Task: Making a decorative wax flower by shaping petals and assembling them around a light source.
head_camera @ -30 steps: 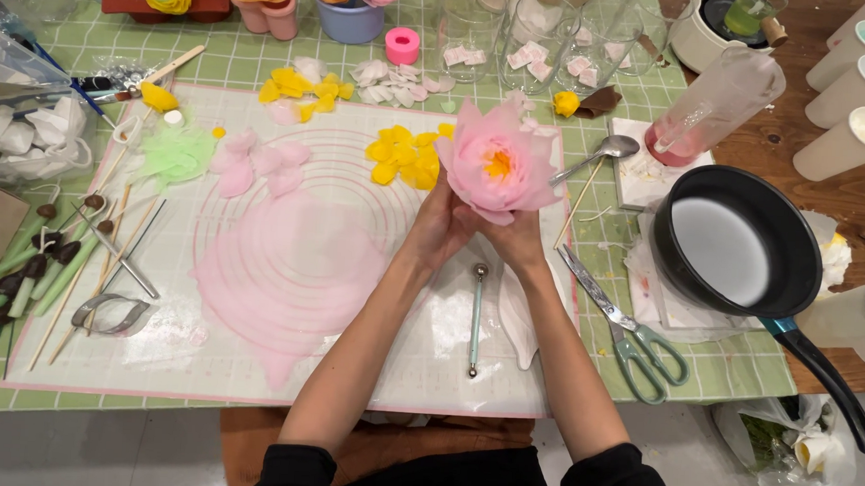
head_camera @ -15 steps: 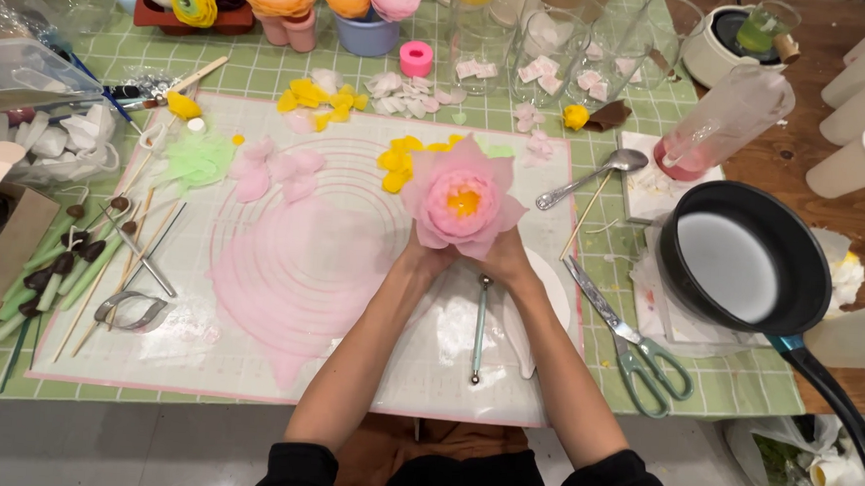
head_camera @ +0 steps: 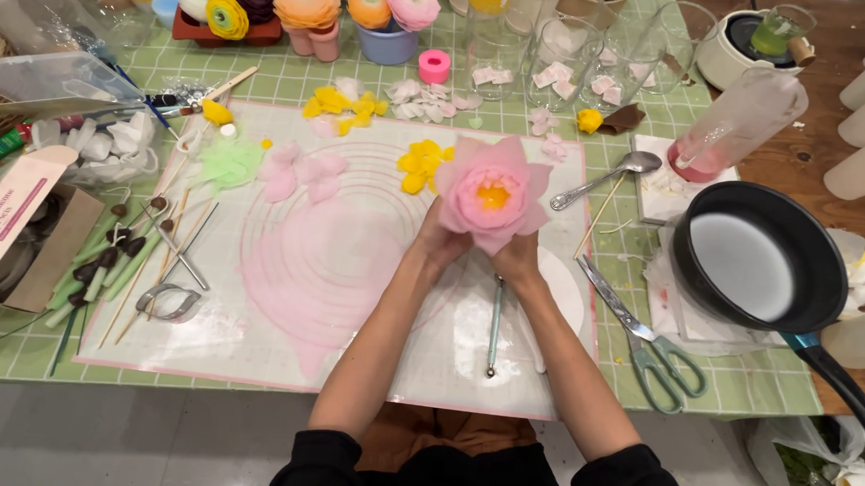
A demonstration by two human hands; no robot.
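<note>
Our left hand [head_camera: 444,246] and right hand [head_camera: 517,259] close together, both gripping our pink flower [head_camera: 492,192], above the white mat [head_camera: 352,268]

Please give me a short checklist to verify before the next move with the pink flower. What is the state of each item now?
1. Both hands on the flower: left hand and right hand grip it from below: ok.
2. Flower lifted off the mat: ok.
3. Petals intact: cannot tell at the back.
4. Scissors away from the hands: ok.
5. Pan away from the flower: ok.
</note>
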